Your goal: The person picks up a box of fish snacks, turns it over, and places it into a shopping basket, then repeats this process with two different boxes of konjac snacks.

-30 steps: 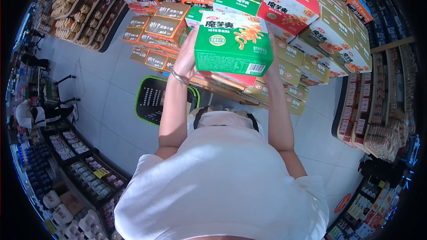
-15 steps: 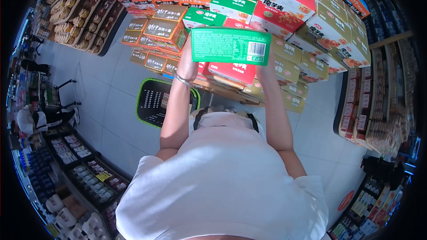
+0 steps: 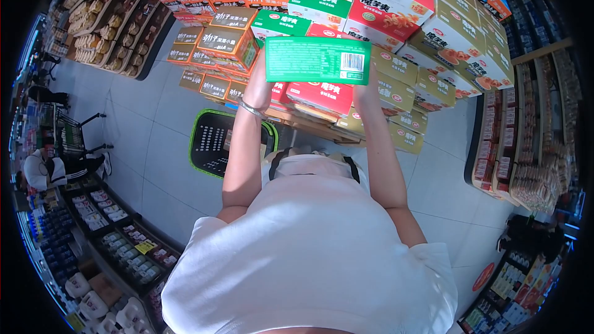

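A green snack box (image 3: 303,62) is held up in front of the stacked cartons, between both of my hands. Small print and a barcode cover the face turned toward me. At its left end, my left hand (image 3: 260,80) is closed on it, with a bracelet on the wrist. My right hand (image 3: 364,91) grips the opposite end. Most of the fingers are hidden behind the box. Beyond it are green cartons (image 3: 281,23), a red carton (image 3: 320,96) and brown cartons (image 3: 218,40).
A black basket with a green rim (image 3: 193,142) stands on the floor left of my body. Olive cartons (image 3: 455,43) rise at the right. Shelves (image 3: 124,37) line the far left, more shelves (image 3: 507,136) the right. A person (image 3: 46,167) is near a cart (image 3: 71,130) at left.
The green box has shifted slightly left and tilted a little, so its printed face looks somewhat narrower. Both hands moved with it and keep their hold.
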The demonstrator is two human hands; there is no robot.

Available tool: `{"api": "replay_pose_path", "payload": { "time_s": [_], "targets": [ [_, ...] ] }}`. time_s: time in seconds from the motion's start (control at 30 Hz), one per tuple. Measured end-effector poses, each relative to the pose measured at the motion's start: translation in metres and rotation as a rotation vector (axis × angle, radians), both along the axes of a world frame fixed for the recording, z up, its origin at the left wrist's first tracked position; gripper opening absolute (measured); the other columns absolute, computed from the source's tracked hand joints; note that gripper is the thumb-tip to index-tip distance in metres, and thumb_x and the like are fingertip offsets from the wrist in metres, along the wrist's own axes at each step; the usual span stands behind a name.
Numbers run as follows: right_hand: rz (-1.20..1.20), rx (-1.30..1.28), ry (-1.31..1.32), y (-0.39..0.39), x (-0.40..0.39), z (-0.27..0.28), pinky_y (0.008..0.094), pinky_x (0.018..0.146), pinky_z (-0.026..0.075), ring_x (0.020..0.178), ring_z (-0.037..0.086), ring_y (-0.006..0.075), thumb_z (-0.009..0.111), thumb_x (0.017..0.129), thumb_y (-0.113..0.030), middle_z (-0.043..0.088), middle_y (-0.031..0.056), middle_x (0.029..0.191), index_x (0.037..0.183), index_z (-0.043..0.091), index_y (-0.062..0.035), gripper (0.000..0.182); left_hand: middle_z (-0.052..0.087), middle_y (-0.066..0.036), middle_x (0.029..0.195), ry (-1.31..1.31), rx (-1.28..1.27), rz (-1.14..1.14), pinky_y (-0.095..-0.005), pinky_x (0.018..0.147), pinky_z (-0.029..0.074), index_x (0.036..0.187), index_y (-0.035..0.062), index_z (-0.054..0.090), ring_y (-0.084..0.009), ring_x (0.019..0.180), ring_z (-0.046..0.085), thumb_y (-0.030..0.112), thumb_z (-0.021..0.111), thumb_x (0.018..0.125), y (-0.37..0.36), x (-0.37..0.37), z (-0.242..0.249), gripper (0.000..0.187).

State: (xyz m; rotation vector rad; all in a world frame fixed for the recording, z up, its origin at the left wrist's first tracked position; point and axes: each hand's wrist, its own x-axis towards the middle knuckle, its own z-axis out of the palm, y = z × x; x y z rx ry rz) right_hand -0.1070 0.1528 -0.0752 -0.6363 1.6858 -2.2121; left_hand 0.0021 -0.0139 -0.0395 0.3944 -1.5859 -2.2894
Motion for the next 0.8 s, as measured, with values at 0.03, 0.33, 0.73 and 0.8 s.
{"api": "replay_pose_path", "payload": {
  "time_s": [0.03, 0.33, 0.73, 0.8],
  "targets": [
    [0.0, -0.001, 0.0, 0.0, 0.001, 0.0, 0.0265, 0.088, 0.038, 0.099, 0.048, 0.011, 0.035, 0.095, -0.039, 0.051, 0.005, 0.111, 0.119, 0.05, -0.0051, 0.044, 0.047, -0.006, 0.124, -0.013, -0.006, -0.005, -0.0308, 0.094, 0.037, 0.13, 0.0054, 0.039, -0.0139, 0.112, 0.045, 0.037, 0.043, 0.091, 0.0, 0.0, 0.001, 0.05],
    [0.012, -0.065, -0.045, 0.0, 0.011, 0.022, 0.0255, 0.087, 0.038, 0.099, 0.048, 0.01, 0.033, 0.095, -0.045, 0.053, 0.0048, 0.107, 0.118, 0.049, -0.0029, 0.051, 0.051, -0.004, 0.118, 0.033, 0.057, 0.055, -0.0291, 0.087, 0.041, 0.126, 0.0068, 0.042, -0.0121, 0.105, 0.049, 0.035, 0.043, 0.092, -0.001, -0.001, -0.01, 0.044],
    [0.066, -0.062, -0.081, 0.001, 0.004, 0.017, 0.0269, 0.087, 0.039, 0.102, 0.049, 0.0114, 0.034, 0.094, -0.048, 0.053, 0.0064, 0.109, 0.122, 0.046, -0.0033, 0.054, 0.055, -0.002, 0.104, 0.037, 0.068, 0.084, -0.0266, 0.07, 0.045, 0.118, 0.0083, 0.046, -0.0098, 0.088, 0.053, 0.034, 0.038, 0.094, 0.004, -0.004, -0.006, 0.037],
    [0.037, -0.059, -0.102, 0.0, 0.004, 0.016, 0.0267, 0.085, 0.043, 0.099, 0.052, 0.0101, 0.03, 0.098, -0.034, 0.055, 0.0052, 0.111, 0.121, 0.05, -0.0053, 0.042, 0.055, -0.002, 0.104, 0.032, 0.067, 0.086, -0.0263, 0.069, 0.045, 0.118, 0.0084, 0.047, -0.0097, 0.087, 0.053, 0.034, 0.038, 0.094, 0.004, -0.004, -0.007, 0.036]
  ]
}}
